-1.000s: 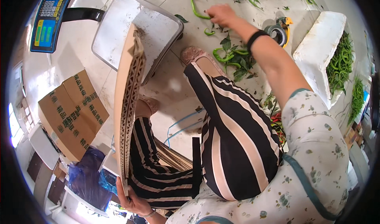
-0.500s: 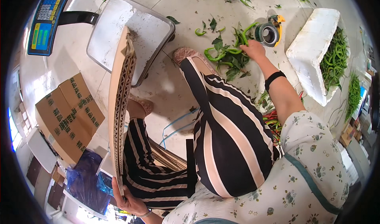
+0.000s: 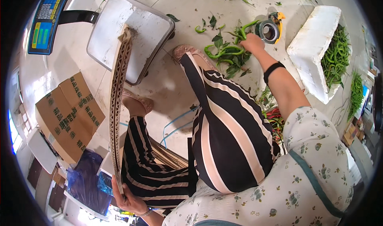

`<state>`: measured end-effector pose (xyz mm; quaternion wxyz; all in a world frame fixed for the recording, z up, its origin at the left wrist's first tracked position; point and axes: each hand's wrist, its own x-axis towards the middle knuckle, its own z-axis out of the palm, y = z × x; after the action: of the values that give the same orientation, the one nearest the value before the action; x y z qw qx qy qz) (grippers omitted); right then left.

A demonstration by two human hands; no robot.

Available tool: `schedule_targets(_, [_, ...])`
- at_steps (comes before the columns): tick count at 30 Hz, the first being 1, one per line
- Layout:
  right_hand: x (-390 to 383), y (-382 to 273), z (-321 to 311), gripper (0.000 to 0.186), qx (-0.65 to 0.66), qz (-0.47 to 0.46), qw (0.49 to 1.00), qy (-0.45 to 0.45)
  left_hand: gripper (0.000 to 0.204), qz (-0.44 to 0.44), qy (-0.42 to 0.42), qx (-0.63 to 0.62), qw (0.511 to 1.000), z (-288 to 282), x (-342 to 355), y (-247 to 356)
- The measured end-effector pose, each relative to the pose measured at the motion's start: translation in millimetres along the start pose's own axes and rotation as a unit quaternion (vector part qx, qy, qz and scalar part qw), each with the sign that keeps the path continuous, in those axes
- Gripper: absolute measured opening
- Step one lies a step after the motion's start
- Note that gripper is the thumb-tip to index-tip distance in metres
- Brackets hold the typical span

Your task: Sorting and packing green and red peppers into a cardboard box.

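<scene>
Pale tiles (image 3: 167, 86) spread across the head view: the left hand (image 3: 129, 202) clamped cardboard (image 3: 115, 90) at its lower end, long axis running upward, top toward the scale (image 3: 109, 30)! The right hand (image 3: 252, 45) touched green peppers (image 3: 241, 33), one pointing up-right; that grip couldn't be told.

Right hand (image 3: 253, 43) hides part of green chili pepper (image 3: 243, 32); corrugated cardboard (image 3: 117, 86) masks some of platform scale (image 3: 145, 36); right-rim clutter (image 3: 351, 133) indistinct.

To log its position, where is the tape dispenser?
Head view, upper right: the tape dispenser is on the floor between the right hand and the white foam box.
</scene>
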<state>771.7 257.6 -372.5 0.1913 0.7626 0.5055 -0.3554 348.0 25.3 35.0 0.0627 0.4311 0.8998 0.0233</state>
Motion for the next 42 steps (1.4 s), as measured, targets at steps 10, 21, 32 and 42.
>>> schedule_targets(10, [38.0,6.9,-220.3,0.051,0.177,-0.139,0.873,0.434,0.03,0.022,0.001,-0.004,1.0,-2.8,-1.3,-12.0])
schedule_targets(21, [4.0,23.0,26.2,0.039,0.145,-0.003,0.989,-0.002,0.029,0.022,0.016,0.006,1.0,2.2,-1.5,-13.8])
schedule_targets(32, [-47.6,60.0,-11.4,0.022,0.591,0.049,0.794,-0.138,0.03,0.033,0.027,-0.036,0.998,2.1,-6.1,-10.3])
schedule_targets(42, [-43.5,28.6,-19.8,0.031,0.292,-0.162,0.94,-0.066,0.03,0.04,0.01,-0.059,0.997,3.3,-9.4,-5.4])
